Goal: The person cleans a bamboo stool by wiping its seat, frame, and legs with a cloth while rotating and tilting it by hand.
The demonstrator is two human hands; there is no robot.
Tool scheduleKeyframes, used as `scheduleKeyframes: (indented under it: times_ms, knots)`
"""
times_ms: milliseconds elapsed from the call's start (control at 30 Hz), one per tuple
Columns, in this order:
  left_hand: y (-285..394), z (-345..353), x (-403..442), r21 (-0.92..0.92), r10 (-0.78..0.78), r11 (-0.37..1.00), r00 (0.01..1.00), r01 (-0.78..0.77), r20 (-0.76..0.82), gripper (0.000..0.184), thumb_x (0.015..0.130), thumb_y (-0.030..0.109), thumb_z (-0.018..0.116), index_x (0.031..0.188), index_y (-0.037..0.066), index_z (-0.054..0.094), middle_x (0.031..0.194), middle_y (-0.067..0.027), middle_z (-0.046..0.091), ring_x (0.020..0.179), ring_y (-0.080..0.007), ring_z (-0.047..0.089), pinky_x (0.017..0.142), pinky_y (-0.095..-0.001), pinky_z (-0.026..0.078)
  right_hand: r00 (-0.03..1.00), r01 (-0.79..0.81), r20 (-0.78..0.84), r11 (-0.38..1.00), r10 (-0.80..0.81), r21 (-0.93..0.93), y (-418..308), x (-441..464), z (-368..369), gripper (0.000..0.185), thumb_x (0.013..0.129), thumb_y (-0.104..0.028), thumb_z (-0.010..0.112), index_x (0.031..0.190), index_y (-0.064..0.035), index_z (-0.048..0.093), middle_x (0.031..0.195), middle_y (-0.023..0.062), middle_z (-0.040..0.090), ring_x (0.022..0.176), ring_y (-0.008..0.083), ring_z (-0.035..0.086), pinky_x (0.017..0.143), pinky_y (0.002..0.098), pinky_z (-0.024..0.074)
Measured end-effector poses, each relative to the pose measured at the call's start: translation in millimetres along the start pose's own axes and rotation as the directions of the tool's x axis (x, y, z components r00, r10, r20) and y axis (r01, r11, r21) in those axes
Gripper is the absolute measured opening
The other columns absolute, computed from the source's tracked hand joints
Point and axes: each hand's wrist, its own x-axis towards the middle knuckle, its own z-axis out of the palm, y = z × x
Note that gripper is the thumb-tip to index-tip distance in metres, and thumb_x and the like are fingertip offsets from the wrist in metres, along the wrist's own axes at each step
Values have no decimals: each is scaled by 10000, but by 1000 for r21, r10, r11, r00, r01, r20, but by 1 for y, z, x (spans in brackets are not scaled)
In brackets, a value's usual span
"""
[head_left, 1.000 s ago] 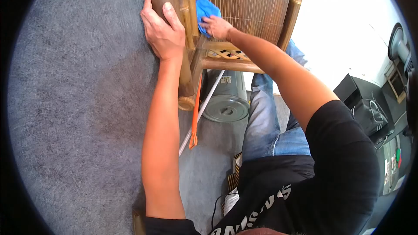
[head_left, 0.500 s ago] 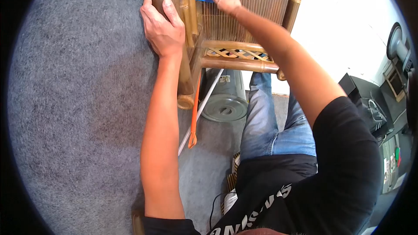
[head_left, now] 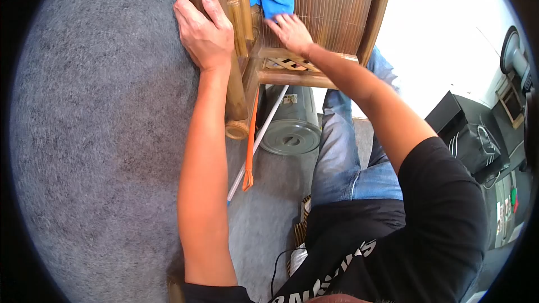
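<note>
My left hand [head_left: 205, 31] grips the thick brown bamboo pole [head_left: 236, 92] of a piece of furniture, thumb on one side and fingers on the other. At the top centre, a blue cloth [head_left: 277, 0] lies bunched against the slatted bamboo panel [head_left: 331, 11]. My right hand [head_left: 292, 32] is at the cloth's lower edge, slightly blurred, its fingers apart and their tips at the cloth. Below it runs a crossbar with a lattice strip [head_left: 289, 64].
Under the frame stands a grey lidded bin [head_left: 290, 129], with an orange strap [head_left: 250, 157] and a white rod [head_left: 264, 129] beside it. Grey carpet-like fabric [head_left: 106, 134] spans the left. Black boxes [head_left: 449, 115] and a fan-like device [head_left: 511, 50] are at the right.
My right hand first moved up the panel with the cloth, then came back down to the cloth's lower edge. My left hand and the bamboo furniture shifted slightly left in view.
</note>
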Motion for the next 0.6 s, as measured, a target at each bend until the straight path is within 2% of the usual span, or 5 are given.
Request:
scheduleKeyframes:
  times_ms: [167, 300, 433, 467, 600]
  knots:
    - [3, -2, 0, -7, -34, 999, 999, 34, 7, 444, 1049, 277, 509, 1297, -91, 504, 1235, -304, 597, 1125, -466, 601, 952, -494, 492, 967, 174, 219, 963, -128, -206, 61, 62, -30, 878, 902, -367, 688, 1616, -220, 198, 1624, 48, 344, 1442, 222, 390, 1139, 481, 355]
    - [2, -3, -2, 1, -54, 999, 998, 54, 23, 439, 1048, 261, 509, 1306, -95, 505, 1238, -306, 592, 1141, -469, 591, 966, -494, 488, 982, 79, 170, 997, -80, 13, 72, 69, -15, 636, 938, -182, 603, 1539, -224, 397, 1639, 38, 312, 1418, 237, 428, 1087, 423, 444]
    - [5, -7, 0, 16, -77, 997, 996, 77, 42, 442, 1045, 248, 511, 1315, -102, 494, 1239, -313, 585, 1151, -472, 583, 979, -494, 484, 824, -549, 346, 486, 448, 680, 67, 75, -58, 369, 1007, -255, 541, 1336, -90, 576, 1215, 218, 670, 1122, 420, 646, 907, 513, 509]
    - [7, -9, 0, 26, -97, 995, 994, 95, 59, 449, 1044, 248, 512, 1322, -104, 487, 1250, -315, 583, 1162, -470, 579, 986, -494, 484, 822, -412, 144, 401, 551, 818, 68, 70, -62, 380, 1028, -337, 530, 1240, -28, 595, 972, 257, 697, 974, 452, 679, 869, 514, 509]
    - [6, -13, -1, 34, -149, 989, 985, 147, 87, 451, 1041, 248, 516, 1338, -90, 479, 1269, -315, 579, 1166, -471, 583, 987, -497, 494, 752, -241, -101, 415, 651, 877, 65, 49, -176, 327, 1026, -287, 546, 1203, -22, 622, 1096, 233, 675, 1018, 392, 668, 920, 456, 503]
